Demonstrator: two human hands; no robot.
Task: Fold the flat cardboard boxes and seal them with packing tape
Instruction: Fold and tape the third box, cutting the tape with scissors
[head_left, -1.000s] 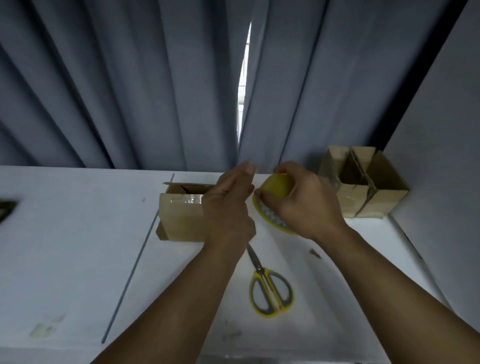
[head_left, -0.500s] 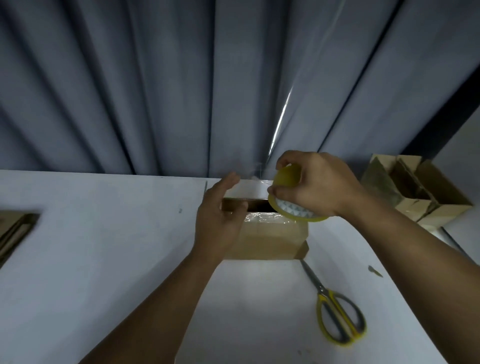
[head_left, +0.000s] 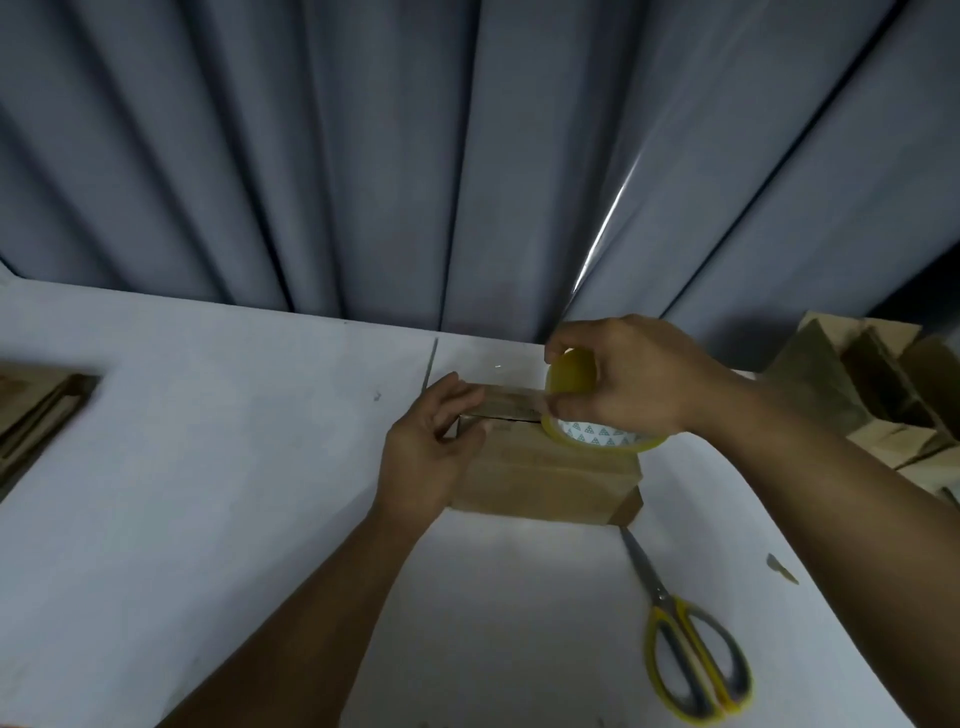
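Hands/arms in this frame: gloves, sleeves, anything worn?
Left hand and right hand are ungloved. No sleeves in view up to the frame edge, and no watch, ring or wristband visible.

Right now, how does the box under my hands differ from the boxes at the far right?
The middle box has its top flaps folded down with tape drawn across them; the boxes at the right stand open, flaps up. The left hand rests on the middle box; nothing touches the boxes at the right. Both are brown cardboard.
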